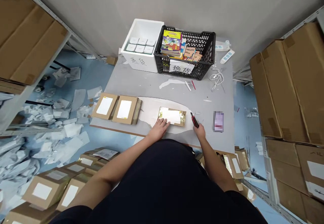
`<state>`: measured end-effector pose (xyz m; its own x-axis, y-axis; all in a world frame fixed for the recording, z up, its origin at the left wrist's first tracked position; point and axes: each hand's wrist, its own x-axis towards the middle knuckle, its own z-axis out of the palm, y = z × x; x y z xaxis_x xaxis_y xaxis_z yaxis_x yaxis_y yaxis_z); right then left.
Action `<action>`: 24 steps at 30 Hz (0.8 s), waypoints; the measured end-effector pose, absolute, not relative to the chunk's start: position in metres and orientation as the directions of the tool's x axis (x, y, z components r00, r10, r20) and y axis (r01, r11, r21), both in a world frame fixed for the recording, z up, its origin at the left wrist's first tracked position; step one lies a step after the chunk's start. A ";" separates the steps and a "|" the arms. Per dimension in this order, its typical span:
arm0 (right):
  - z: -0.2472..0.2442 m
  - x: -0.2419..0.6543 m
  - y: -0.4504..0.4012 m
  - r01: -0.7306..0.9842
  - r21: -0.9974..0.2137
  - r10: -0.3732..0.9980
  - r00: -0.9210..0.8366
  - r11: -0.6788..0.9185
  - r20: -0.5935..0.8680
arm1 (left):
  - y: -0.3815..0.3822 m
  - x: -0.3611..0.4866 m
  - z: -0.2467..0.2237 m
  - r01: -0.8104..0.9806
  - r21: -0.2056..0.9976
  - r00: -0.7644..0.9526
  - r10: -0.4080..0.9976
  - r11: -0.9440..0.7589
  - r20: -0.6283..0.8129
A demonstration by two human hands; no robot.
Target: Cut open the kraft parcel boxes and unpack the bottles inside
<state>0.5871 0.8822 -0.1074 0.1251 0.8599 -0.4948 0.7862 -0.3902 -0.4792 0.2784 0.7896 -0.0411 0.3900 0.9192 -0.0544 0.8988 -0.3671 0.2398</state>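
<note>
My left hand (159,129) rests on the lower left edge of a small cardboard box (184,118), fingers laid out flat over its white label. Shiny tape covers the ends of this box. To the right of it, my right hand (200,131) is closed round a red and black utility knife (194,120), whose tip points up and away from me. The knife and the box are apart. Further left on the table (152,82) stand two labelled cardboard boxes (103,106), side by side.
At the table's back are a white foam box (144,61) of small white boxes and a black crate (186,72) of books. A blurred-out phone-like object (218,121) and a white cable (217,77) lie right. Stacked cartons (291,89) and paper scraps (76,129) flank the table.
</note>
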 end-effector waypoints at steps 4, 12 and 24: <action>-0.084 0.582 0.880 0.733 -0.581 0.862 0.014 -0.354 -0.507 | 0.785 0.282 -0.043 0.913 0.234 0.361 0.929 -0.334 -0.085; -0.002 0.536 0.893 0.711 -0.558 0.712 -0.646 0.429 -0.276 | 0.778 0.284 -0.055 0.899 0.346 0.307 0.950 -0.270 -0.057; 0.017 0.460 0.922 0.529 -0.126 0.416 -0.774 0.839 -0.478 | 0.776 0.289 -0.057 0.882 0.417 0.267 0.962 -0.221 -0.055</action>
<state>0.4603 0.9220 0.0173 -0.7736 0.4162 -0.4778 0.5293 0.8390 -0.1260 0.2890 0.7762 -0.0571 0.2674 0.9620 -0.0547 0.8816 -0.2213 0.4168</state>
